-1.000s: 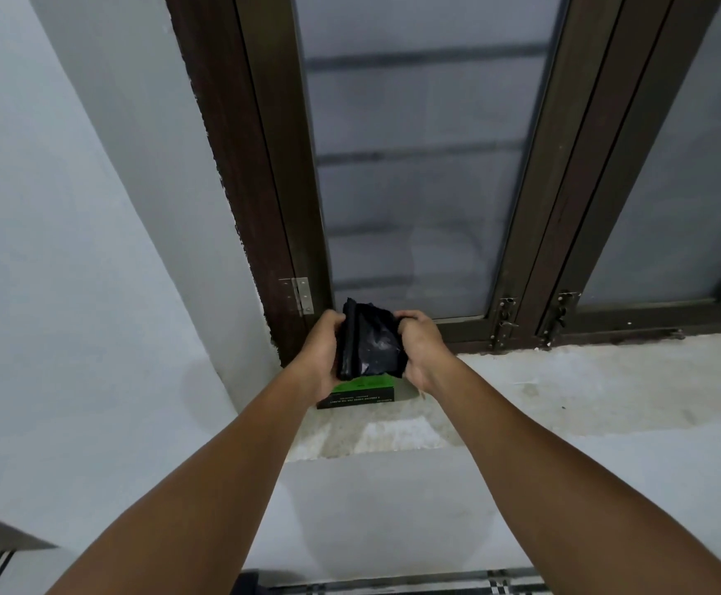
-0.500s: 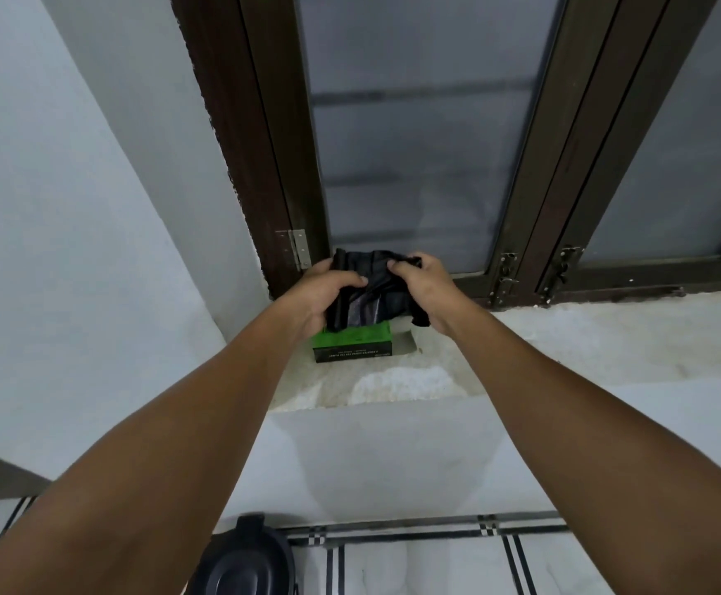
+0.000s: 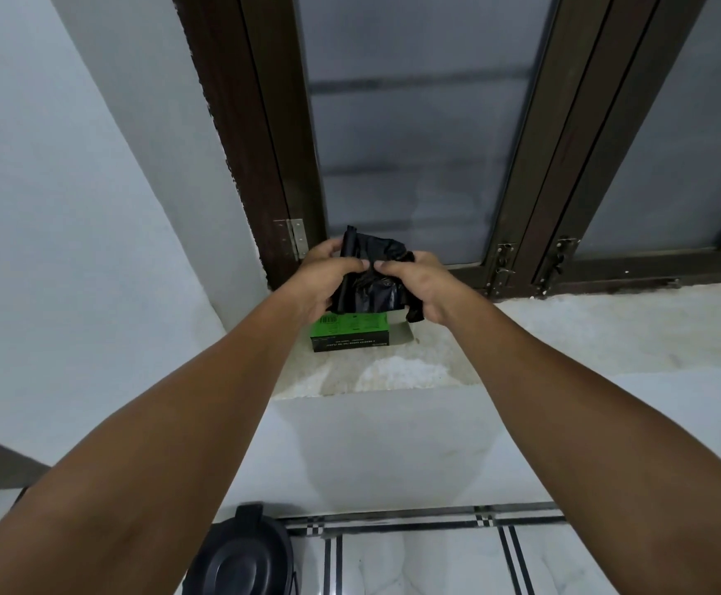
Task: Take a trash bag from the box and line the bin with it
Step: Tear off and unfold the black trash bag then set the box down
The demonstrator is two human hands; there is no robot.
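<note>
Reference landmark: the box (image 3: 349,334), green with a black front face, standing on the window sill (image 3: 564,332).

1. Bin (image 3: 242,556): black, with its lid on, standing on the tiled floor (image 3: 436,564) below the box and slightly to its left, against the base of the white wall (image 3: 393,444). Only its upper part is in view, partly covered by the left forearm.

2. Forearms: both reach forward from the bottom corners and converge just above the box.

3. Left hand (image 3: 322,279): closed on the left part of the trash bag (image 3: 375,285), thumb on the near face, fingers wrapped behind it. The hand sits above the left end of the box.

4. Right hand (image 3: 421,285): closed on the right part of the same bag, thumb tip nearly touching the left thumb. The hand sits above the right end of the box.

5. Trash bag: black, crumpled and bunched, held between the two hands directly above the box. Its lower edge overlaps the box top; whether it touches the box cannot be determined. A folded strip projects upward beside the left fingers.

6. Window frame (image 3: 264,165): dark brown, with frosted panes, directly behind the box.
</note>
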